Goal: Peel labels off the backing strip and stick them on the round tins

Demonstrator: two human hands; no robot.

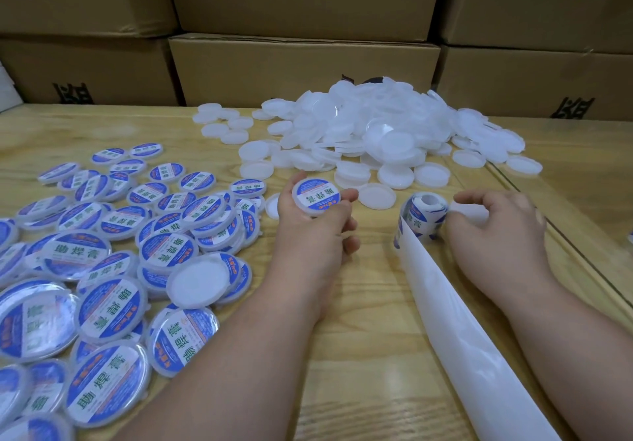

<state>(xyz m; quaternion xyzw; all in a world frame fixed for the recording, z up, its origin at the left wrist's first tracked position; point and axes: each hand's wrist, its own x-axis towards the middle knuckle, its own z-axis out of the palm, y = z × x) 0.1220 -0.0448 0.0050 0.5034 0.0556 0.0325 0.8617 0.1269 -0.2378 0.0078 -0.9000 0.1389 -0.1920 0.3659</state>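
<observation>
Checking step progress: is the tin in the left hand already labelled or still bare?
Labelled. The tin gripped by the left hand shows a blue-and-white printed label on its upturned face, unlike the plain white tins heaped behind.

The left hand (313, 226) holds a round white plastic tin with a blue label (319, 197) in its grip. The right hand (496, 225) pinches the blue-and-white label roll (422, 216), whose white backing strip (452, 307) trails across the pale wooden counter (370, 320).

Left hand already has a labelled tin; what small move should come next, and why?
Probably drop the labelled tin from the left hand onto the labelled pile. Its label is already on, while the right hand is at the label roll, and blank tins wait ahead.
</observation>
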